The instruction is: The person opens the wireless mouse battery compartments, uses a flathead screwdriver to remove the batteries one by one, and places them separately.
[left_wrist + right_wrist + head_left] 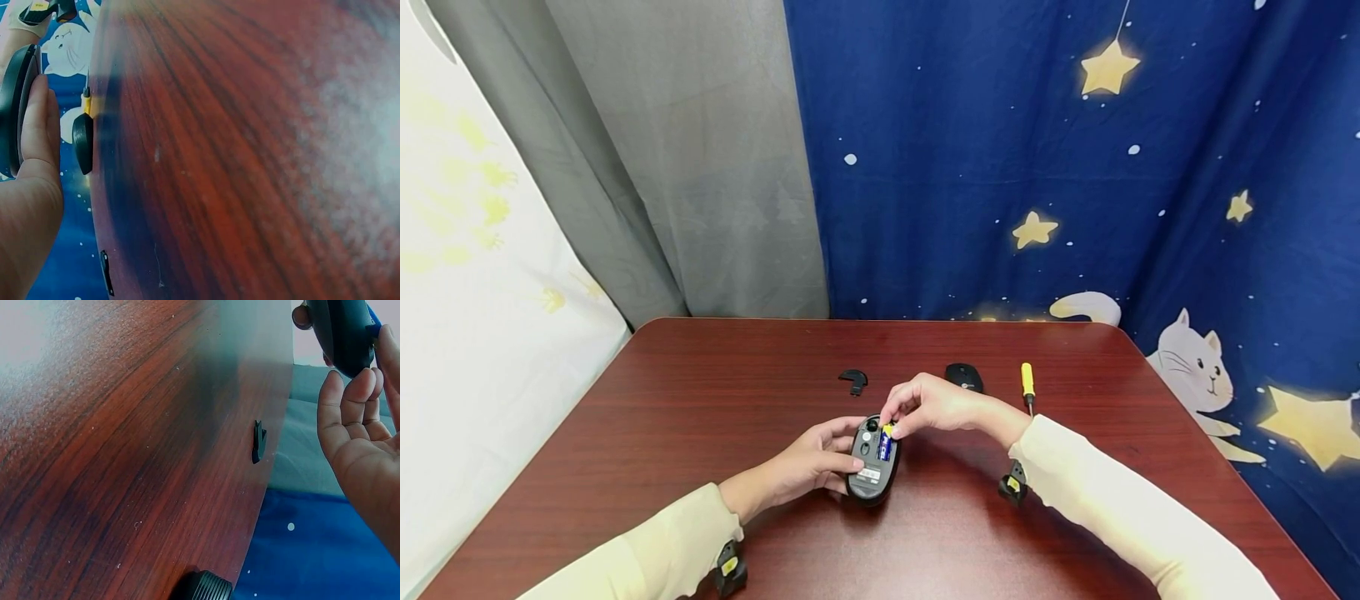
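Your left sleeve (655, 542) and right sleeve (1120, 500) come nearest, the forearms reaching inward over the table (700, 375). About midway between its left and right edges, well in from the far edge, your left hand (808, 460) holds the mouse (872, 463) underside up, thumb across it and fingers behind. Your right hand (932, 406) pinches the yellow end of the battery (885, 446), which lies along that underside; you can't tell from these views whether it sits fully down.

The mouse looks raised off the table, so a hard push or pull on the battery could tip it out of your left grip. Your pinch takes only the battery's end: should it slip, the battery could spring loose and roll, since the tabletop looks smooth.

Watch your right forearm too. The screwdriver (1027, 380) lies toward the far right corner, its shaft running close to your sleeve, and a quick sideways move could sweep it along. The black mouse-shaped thing (964, 377), beyond your right hand, risks the same knock. The small black cover (855, 377), between your hands and the far edge, looks light enough to be brushed away.
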`<state>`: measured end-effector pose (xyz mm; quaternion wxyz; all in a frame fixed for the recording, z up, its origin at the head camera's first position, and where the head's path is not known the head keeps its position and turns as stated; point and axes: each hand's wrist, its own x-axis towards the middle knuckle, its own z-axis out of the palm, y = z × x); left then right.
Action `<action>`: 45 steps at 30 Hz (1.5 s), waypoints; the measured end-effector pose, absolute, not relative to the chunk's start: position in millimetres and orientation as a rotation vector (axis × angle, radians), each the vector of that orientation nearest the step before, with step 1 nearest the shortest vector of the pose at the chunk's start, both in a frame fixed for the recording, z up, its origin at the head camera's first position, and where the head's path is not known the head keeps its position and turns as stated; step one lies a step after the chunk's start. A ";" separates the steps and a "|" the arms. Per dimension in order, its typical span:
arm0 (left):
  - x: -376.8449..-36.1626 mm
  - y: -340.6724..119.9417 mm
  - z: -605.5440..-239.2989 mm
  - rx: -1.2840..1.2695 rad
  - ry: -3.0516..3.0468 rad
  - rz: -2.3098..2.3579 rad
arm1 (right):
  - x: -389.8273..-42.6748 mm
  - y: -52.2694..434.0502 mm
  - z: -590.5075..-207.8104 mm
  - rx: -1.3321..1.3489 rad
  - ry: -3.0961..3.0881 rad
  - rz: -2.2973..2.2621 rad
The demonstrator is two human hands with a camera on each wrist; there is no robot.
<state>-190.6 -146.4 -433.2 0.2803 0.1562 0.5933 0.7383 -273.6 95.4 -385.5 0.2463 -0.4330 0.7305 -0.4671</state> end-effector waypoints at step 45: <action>-185.9 -153.6 -435.7 0.432 1.572 1.976 | -294.3 53.4 -385.5 -0.233 1.808 -2.070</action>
